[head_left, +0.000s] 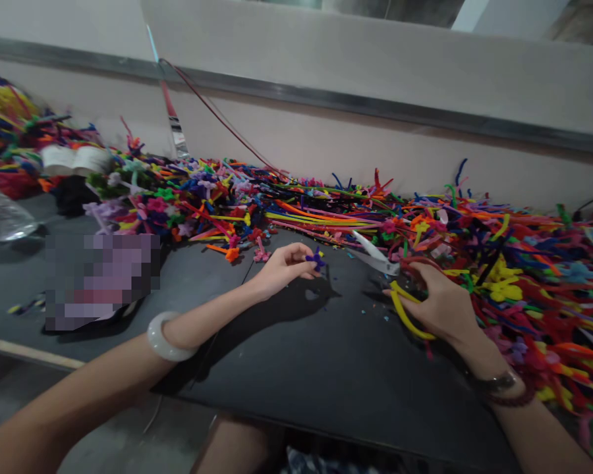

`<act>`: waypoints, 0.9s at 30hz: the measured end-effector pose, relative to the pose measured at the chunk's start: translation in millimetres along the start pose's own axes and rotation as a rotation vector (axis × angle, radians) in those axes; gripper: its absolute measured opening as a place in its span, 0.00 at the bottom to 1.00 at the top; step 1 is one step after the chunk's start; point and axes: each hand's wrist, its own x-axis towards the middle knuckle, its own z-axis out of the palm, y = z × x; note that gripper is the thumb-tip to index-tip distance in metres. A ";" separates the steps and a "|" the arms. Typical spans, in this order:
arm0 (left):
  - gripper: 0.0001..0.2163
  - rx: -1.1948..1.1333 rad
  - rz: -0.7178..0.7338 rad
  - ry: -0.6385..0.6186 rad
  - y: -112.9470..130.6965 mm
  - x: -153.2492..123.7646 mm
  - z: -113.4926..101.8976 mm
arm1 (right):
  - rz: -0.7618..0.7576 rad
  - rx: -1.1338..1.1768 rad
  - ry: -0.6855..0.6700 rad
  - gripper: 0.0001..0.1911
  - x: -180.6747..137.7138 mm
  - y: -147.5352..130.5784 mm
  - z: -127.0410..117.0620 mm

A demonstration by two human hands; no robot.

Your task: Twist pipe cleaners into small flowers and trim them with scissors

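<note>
— Scissors (381, 262): which hand has them?
— The right hand (442, 306). It grips the yellow handles, fingers through the loops, low on the table (301, 368) at the edge of the heap (534, 276). The blades point up and left and look parted, with nothing between them that I can make out.
— And the left hand (281, 266)?
— It pinches a small purple piece (317, 259) between thumb and fingertips. The piece sits just above the bare table, a little left of the blade tips and apart from them. A bit of yellow shows on it. It is too small for me to tell whether it is a finished flower.
— How far along does the work look?
— Well under way, I'd judge. Flowers (151, 205) in purple, pink and green lie piled at the back left. Tiny scraps (370, 309) dot the table between the hands, which suggests cutting has been done.
— What's left?
— A lot, by the look of it. The heap of long stems runs along the back and fills the whole right side, and most of them look uncut and unbent.
— Anything else nearby?
— Two white rolls (74, 159) at far left among more coloured stems, and a pale bangle (165, 336) on the left wrist.
</note>
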 end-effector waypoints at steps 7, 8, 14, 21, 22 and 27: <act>0.07 0.040 0.115 0.112 4.8 -1.5 0.9 | -0.016 -0.062 -0.090 0.27 3.3 9.1 -4.4; 0.08 0.043 0.118 0.110 5.0 -1.6 0.8 | 0.002 -0.052 -0.086 0.27 3.6 9.9 -4.9; 0.07 0.064 0.131 0.096 3.7 -1.6 -0.3 | -0.025 -0.041 -0.229 0.27 2.9 12.8 -3.8; 0.08 0.105 0.143 0.138 1.7 -1.2 -0.4 | -0.058 -0.009 -0.260 0.25 2.2 11.0 -1.5; 0.08 0.103 0.139 0.146 1.7 -1.0 -0.3 | -0.054 -0.016 -0.229 0.25 2.3 10.4 -1.7; 0.09 0.122 0.112 0.159 2.9 -0.2 0.4 | -0.052 0.061 -0.247 0.24 2.2 6.7 -3.1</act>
